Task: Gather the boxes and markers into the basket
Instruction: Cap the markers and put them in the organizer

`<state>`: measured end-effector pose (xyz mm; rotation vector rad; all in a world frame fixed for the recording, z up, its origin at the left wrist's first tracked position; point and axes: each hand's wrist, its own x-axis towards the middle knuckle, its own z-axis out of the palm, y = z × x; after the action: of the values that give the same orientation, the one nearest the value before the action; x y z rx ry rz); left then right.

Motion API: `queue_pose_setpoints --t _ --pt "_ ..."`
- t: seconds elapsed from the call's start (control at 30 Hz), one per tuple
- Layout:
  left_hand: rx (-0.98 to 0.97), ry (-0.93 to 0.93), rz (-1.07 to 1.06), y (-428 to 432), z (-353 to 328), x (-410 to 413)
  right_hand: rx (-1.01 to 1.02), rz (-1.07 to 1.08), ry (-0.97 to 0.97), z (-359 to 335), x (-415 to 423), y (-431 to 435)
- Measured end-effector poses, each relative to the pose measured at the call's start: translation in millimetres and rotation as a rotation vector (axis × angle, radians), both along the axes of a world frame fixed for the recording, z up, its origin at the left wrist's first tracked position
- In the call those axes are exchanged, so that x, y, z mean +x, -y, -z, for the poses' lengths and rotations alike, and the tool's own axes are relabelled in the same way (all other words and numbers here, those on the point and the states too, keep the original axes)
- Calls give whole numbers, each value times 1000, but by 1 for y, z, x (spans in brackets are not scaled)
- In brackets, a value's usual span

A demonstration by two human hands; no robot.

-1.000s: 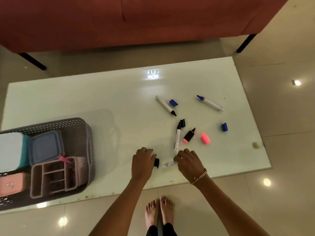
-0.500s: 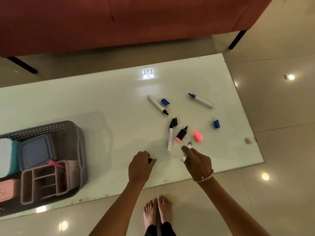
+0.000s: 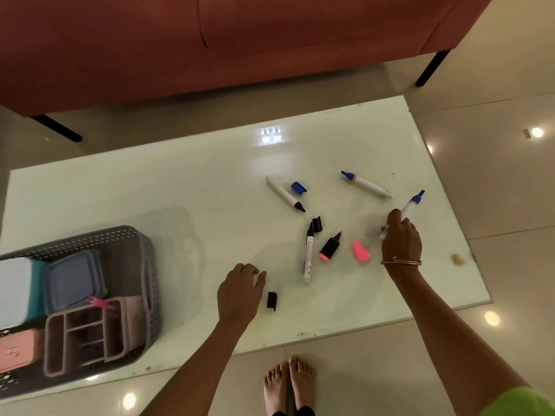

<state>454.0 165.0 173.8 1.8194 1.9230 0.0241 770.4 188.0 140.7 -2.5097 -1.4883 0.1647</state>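
Observation:
My right hand [image 3: 401, 238] is closed around an uncapped blue-tipped marker [image 3: 413, 202], lifted over the table's right side. My left hand [image 3: 240, 291] rests open on the table beside a loose black cap [image 3: 271, 301]. On the glossy white table [image 3: 150, 190] lie a white marker with a black tip [image 3: 285, 193], another black marker [image 3: 308, 253], a blue-tipped marker [image 3: 366, 184], a black and pink highlighter [image 3: 330, 247], its pink cap [image 3: 360, 251], a blue cap [image 3: 298, 187] and a black cap [image 3: 317, 224]. The grey basket [image 3: 147, 265] at the left holds several boxes.
A red sofa [image 3: 210, 40] stands behind the table on black legs. The table's front edge is close to my bare feet [image 3: 289, 382]. A small beige scrap [image 3: 458, 259] lies near the right edge. Tiled floor surrounds the table.
My right hand lifted the blue-tipped marker and carried it rightward and away from me. My left hand let go of the black cap, which now lies beside it.

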Motion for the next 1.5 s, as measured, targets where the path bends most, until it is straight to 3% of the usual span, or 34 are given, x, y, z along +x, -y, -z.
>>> queue_pose_setpoints --t 0.13,0.23,0.37,0.43,0.53,0.7,0.87,1.03,1.17,1.33,1.5 --pt "8 84 -69 -6 -5 0 96 8 -138 -5 -7 1" --pt "-49 368 -177 -10 -12 13 285 44 -317 -31 -42 4" --pt "-520 1005 -410 -21 -43 34 358 73 -831 -78 -110 15" --pt "-710 1196 -387 -23 -56 36 341 49 -1002 -91 -136 24" --pt "-750 1335 -402 -19 -68 31 298 76 -1171 -102 -160 31" --pt "-641 1314 -553 -10 -76 15 274 9 -1180 -117 -172 27" --pt "-470 1159 -599 -12 -77 -6 284 -18 -1481 -140 -157 19" --pt "-378 1128 -616 -13 -77 -17 184 -157 -1435 -144 -165 23" --pt "-337 1107 -584 -12 -84 -19 104 -169 -1349 -145 -173 24" --pt "-275 901 -359 -8 -95 -24 38 -145 -1314 -151 -180 15" --pt "-264 842 -285 3 -106 -34 -47 -13 -1415 -155 -193 15"
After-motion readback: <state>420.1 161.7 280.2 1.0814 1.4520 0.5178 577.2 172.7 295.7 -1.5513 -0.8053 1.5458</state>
